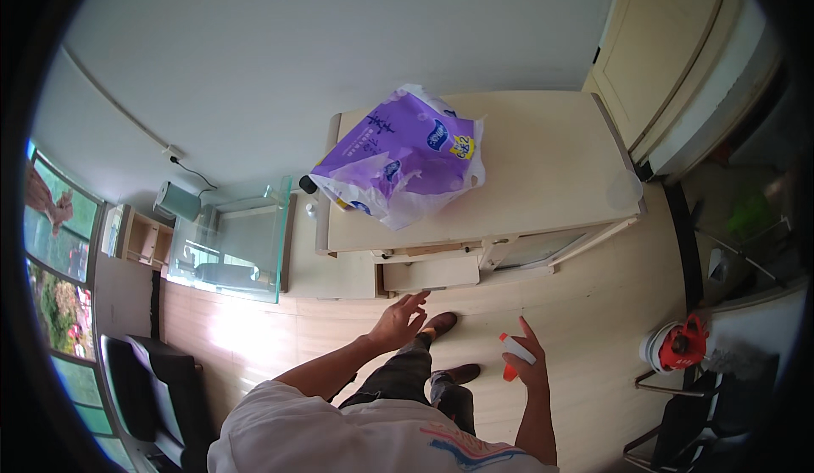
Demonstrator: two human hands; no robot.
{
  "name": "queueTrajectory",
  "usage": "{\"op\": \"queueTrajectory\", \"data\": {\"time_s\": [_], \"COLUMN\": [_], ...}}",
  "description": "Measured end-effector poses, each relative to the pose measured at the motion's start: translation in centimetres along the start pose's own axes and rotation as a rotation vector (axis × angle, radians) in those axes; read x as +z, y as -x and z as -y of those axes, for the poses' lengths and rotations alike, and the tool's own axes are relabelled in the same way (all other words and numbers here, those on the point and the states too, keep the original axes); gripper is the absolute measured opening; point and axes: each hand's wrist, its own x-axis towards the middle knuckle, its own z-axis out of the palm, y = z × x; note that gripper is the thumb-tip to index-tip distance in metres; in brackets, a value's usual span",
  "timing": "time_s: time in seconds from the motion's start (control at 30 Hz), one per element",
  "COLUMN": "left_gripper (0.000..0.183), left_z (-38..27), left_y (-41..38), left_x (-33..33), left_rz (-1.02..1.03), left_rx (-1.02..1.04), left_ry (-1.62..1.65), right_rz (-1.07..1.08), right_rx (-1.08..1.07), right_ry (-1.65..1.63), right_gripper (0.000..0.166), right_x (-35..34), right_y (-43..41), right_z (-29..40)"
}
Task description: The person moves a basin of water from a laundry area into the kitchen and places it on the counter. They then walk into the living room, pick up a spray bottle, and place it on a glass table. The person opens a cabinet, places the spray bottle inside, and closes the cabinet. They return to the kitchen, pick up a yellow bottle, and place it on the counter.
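My right hand (531, 353) holds a small white and red object (518, 349), perhaps a utility knife or bottle, with the forefinger stretched out. My left hand (399, 322) is held out with its fingers apart and nothing in it, in front of the low cabinet. Beyond both hands, a crumpled purple and white plastic tissue package (407, 149) lies on the left part of the pale cabinet top (547, 155). A drawer or flap (432, 274) on the cabinet front stands out below the top.
A glass-topped stand (235, 244) and a grey-green cylinder (179, 201) are at the left. A black chair (156, 390) stands at the lower left. At the right are a door (655, 47), a red bag on a white bucket (683, 346) and another dark chair (690, 419).
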Motion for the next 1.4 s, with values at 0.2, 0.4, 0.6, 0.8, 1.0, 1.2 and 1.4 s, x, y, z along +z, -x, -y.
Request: {"op": "queueTrajectory", "data": {"time_s": [0.2, 0.4, 0.6, 0.8, 1.0, 1.2, 1.4], "left_gripper": [0.084, 0.117, 0.108, 0.060, 0.019, 0.039, 0.041], "left_z": [-6.7, -5.4, -2.8, -0.5, -3.9, -2.3, 1.0], "left_y": [-4.4, -9.5, -12.1, -14.8, -12.1, 0.8, 8.4], "left_x": [-9.8, -16.6, -14.8, -16.7, -20.7, -26.8, -22.8], "left_rz": [-0.590, -0.415, -0.445, -0.580, -0.940, -0.774, -0.591], "left_rx": [0.266, 0.192, 0.164, 0.315, 0.156, 0.136, -0.113], "left_ry": [-0.469, -0.722, -0.801, -0.872, -0.275, 0.273, 0.548], "right_rz": [-0.186, -0.234, -0.218, -0.169, -0.142, -0.060, -0.011], "right_rx": [0.272, 0.325, 0.310, 0.286, 0.240, 0.239, 0.274], "right_ry": [-0.047, -0.058, -0.050, -0.104, -0.122, -0.132, -0.129], "right_gripper": [0.039, 0.035, 0.035, 0.030, 0.030, 0.036, 0.076], "right_x": [-1.5, -1.6, -0.2, 0.6, 1.2, 1.8, 2.8], "right_y": [3.4, 5.5, 4.6, 2.8, -0.7, -6.3, -14.4], "right_z": [-0.1, -0.9, 0.6, 0.8, -1.6, -6.3, -15.3]}}
